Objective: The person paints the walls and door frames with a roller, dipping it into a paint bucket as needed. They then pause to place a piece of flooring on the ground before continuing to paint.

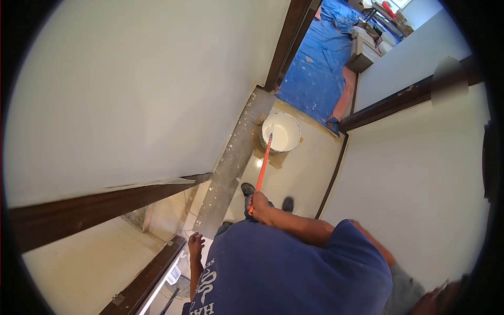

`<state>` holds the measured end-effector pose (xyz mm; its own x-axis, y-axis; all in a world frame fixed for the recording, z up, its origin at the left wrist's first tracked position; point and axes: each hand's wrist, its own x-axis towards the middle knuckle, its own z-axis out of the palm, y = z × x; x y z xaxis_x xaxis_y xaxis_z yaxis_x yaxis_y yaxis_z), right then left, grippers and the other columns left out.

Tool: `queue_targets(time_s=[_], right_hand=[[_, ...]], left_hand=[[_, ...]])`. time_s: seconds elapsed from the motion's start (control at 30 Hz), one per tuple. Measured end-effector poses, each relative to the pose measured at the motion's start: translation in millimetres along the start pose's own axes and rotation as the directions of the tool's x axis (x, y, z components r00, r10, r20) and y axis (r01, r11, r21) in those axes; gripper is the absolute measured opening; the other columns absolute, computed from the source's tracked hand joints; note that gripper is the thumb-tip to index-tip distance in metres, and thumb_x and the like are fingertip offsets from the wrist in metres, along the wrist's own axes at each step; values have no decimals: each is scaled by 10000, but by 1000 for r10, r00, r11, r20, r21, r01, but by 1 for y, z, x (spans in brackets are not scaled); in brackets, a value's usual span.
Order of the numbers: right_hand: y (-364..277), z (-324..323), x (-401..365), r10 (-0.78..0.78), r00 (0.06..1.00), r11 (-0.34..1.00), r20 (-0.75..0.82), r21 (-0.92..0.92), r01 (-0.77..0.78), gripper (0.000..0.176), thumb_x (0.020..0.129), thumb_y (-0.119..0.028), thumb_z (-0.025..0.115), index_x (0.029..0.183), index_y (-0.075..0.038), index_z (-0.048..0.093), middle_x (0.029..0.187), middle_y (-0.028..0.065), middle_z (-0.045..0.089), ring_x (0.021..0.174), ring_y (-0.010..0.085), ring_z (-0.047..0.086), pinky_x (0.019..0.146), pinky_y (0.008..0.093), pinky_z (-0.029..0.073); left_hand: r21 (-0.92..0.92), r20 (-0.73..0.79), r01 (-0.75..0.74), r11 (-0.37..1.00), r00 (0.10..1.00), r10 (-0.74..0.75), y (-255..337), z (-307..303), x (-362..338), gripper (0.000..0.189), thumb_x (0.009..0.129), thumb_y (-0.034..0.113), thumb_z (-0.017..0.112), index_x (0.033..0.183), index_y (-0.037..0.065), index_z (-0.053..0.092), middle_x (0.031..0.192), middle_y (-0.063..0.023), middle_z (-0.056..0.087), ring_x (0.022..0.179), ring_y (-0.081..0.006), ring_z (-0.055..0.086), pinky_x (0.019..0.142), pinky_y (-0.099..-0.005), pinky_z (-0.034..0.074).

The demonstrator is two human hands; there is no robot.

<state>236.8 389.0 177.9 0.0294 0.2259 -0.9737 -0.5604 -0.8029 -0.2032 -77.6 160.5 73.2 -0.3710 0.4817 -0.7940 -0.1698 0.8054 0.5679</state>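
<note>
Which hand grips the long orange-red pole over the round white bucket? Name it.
The right hand: its fingers wrap around the pole near the end, while the left hand is off to the side, away from it.

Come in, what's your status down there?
Right hand gripping orange pole. Left hand open, looks empty. Pole's far end over white-filled bucket; nothing else blocking its mouth.

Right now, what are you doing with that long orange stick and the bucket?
The right hand grips the orange pole near one end. The pole's far end is at the mouth of the bucket, which has creamy white stuff inside, maybe paint. The left hand is off to the side, not holding the pole, its fingers a bit curled. The bucket stands on the floor, and past it a blue sheet covers the ground through the doorway.
</note>
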Motion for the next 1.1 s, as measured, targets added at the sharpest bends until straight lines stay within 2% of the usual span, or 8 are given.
queue_targets(time_s=[0.23,0.4,0.53,0.63,0.7,0.77,0.93,1.1], right_hand=[[80,10,-17,-100,995,994,-27,32,101,307,999,-308,407,810,-77,481,622,41,471,490,162,460,417,317,408],[168,-17,-14,-227,964,974,-137,-19,226,356,996,-357,459,812,-61,531,623,62,516,473,167,473,407,326,406],[215,-62,-4,-412,880,895,-238,-285,342,383,959,-394,547,871,-25,600,626,107,604,423,191,516,404,347,405],[229,-111,-18,-496,823,806,-276,-500,317,373,927,-379,585,934,-9,629,707,157,665,568,257,641,516,399,498],[243,-172,31,-670,686,561,-284,-799,216,339,894,-339,620,984,-12,636,865,209,703,829,339,706,718,457,546],[242,-188,-9,-754,565,439,-336,-897,52,356,869,-332,650,1034,-17,630,1002,229,696,1020,384,669,870,489,518],[251,-229,-39,-806,508,327,-305,-944,-48,372,843,-224,694,1113,-23,535,978,192,680,928,372,688,807,481,544],[263,-243,-28,-796,523,327,-305,-944,-51,366,845,-214,681,1117,-19,533,987,197,680,950,371,684,822,483,546]], left_hand=[[-30,78,-103,994,991,105,-30,-47,-4,449,914,282,654,1272,37,538,1065,-83,661,834,-187,650,643,-275,487],[220,147,-137,966,983,106,-76,-122,-26,452,892,229,630,1278,11,545,997,-87,664,804,-196,659,630,-308,503],[121,130,-113,986,987,97,-148,-174,-18,419,887,221,629,1249,24,561,979,-82,662,763,-187,653,601,-305,496],[73,129,-71,995,990,61,-183,-199,-20,402,879,210,631,1234,34,569,967,-78,661,738,-184,648,584,-298,489],[57,139,-62,996,989,54,-200,-206,-24,371,874,190,643,1207,42,577,953,-72,660,710,-181,642,560,-297,481],[69,150,-48,996,988,38,-212,-209,-28,341,875,180,649,1185,52,584,949,-69,661,701,-179,640,551,-297,477],[139,203,52,989,976,-80,-219,-203,-42,271,865,150,651,1129,113,602,945,-50,664,698,-176,646,550,-302,473],[156,185,7,988,982,-36,-226,-210,-47,307,883,183,634,1173,90,596,943,-57,667,696,-176,649,551,-310,485]])
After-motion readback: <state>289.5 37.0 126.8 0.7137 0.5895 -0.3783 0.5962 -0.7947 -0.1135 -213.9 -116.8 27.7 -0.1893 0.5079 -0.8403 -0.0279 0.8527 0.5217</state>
